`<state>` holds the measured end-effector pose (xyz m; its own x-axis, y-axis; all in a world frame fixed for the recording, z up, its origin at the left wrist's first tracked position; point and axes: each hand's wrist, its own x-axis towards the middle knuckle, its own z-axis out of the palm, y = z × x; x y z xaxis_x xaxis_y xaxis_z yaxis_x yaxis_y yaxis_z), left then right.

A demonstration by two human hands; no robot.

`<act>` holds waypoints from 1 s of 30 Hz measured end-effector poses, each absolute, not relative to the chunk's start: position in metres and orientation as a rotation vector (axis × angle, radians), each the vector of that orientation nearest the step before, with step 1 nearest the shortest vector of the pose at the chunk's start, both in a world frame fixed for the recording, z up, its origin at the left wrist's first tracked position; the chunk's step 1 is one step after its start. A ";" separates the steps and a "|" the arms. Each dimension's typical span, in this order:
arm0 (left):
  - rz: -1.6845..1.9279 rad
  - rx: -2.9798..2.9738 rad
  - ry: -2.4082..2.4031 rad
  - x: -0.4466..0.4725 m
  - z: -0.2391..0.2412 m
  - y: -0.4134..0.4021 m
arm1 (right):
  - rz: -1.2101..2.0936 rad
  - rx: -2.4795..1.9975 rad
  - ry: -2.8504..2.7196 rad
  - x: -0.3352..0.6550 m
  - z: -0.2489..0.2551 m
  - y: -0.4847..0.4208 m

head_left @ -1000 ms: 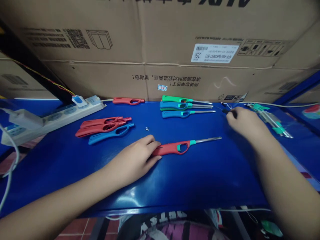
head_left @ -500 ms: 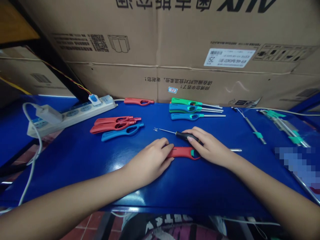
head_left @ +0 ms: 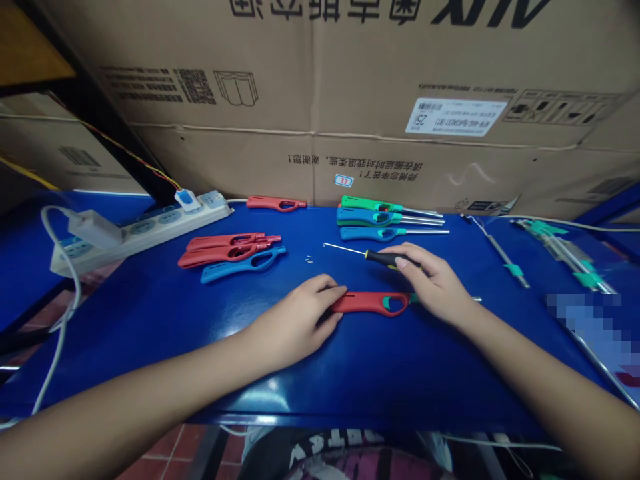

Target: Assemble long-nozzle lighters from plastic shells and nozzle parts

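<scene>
My left hand (head_left: 305, 320) grips the rear end of a red long-necked gas lighter (head_left: 365, 303) lying on the blue table. The lighter has a green trigger, and its metal tube runs to the right, partly behind my other wrist. Above the lighter, my right hand (head_left: 430, 280) is closed around a black-handled screwdriver (head_left: 385, 257). Its thin shaft points left, and a tiny bit, seemingly a screw, shows at the tip. Just left of that tip lie several small screws (head_left: 309, 259) on the table.
Red and blue lighter handles (head_left: 243, 263) lie at left, another red handle (head_left: 277, 203) behind them. Finished-looking green and blue lighters (head_left: 370, 233) lie at the back. A white power strip (head_left: 145, 230) stands left; metal tubes (head_left: 505, 257) lie right. A cardboard box (head_left: 315, 100) walls the back.
My right hand has lifted the screwdriver up and to the right, its tip leaving the small screws. More of the red lighter's trigger end shows. My left hand stays on the lighter.
</scene>
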<state>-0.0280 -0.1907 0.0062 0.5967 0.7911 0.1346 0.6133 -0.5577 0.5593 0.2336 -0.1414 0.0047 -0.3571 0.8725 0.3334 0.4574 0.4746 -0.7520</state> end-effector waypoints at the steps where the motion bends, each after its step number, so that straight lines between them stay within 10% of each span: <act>1: 0.547 2.352 1.100 -0.028 0.004 -0.189 | 0.759 -1.125 -1.918 0.235 0.006 -0.141; 30: 0.955 1.903 0.995 -0.021 0.004 -0.186 | 1.473 -0.905 -0.995 0.201 0.033 -0.151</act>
<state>-0.0212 -0.1859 0.0045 0.4137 0.8728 0.2590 0.2943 -0.3974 0.8692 0.2015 -0.1506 0.0330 -0.1210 0.9925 -0.0182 -0.3539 -0.0603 -0.9333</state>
